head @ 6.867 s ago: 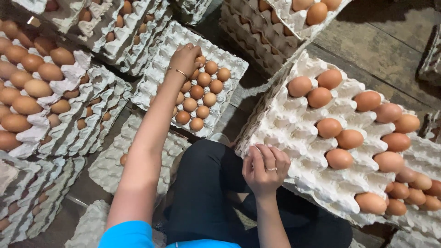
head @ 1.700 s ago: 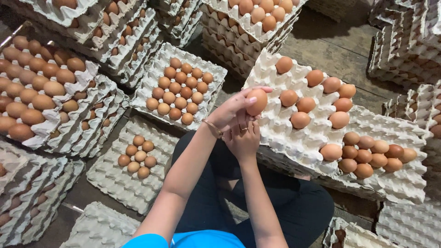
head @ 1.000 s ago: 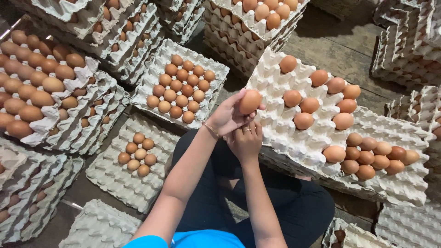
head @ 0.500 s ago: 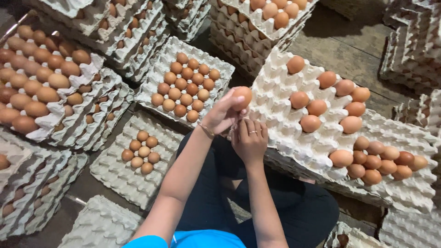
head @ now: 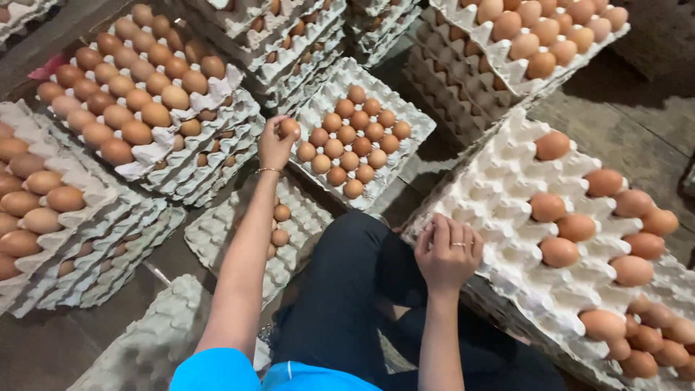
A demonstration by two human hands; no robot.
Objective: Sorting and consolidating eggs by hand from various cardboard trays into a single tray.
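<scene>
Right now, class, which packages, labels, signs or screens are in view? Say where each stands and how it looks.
Egg tray: ahead, square grey pulp; left hand sets a brown egg at its edge.
Big tray: right, pale, part filled; right hand rests on it.
Tray stacks: left, grey, full of eggs.
Low tray: below the left arm, few eggs.
No labels, signs or screens.

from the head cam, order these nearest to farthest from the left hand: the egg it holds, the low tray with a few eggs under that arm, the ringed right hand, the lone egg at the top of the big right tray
1. egg, in the left hand itself
2. low tray, just below the arm
3. right hand, lower right, resting on the big tray
4. lone egg, far right
</scene>
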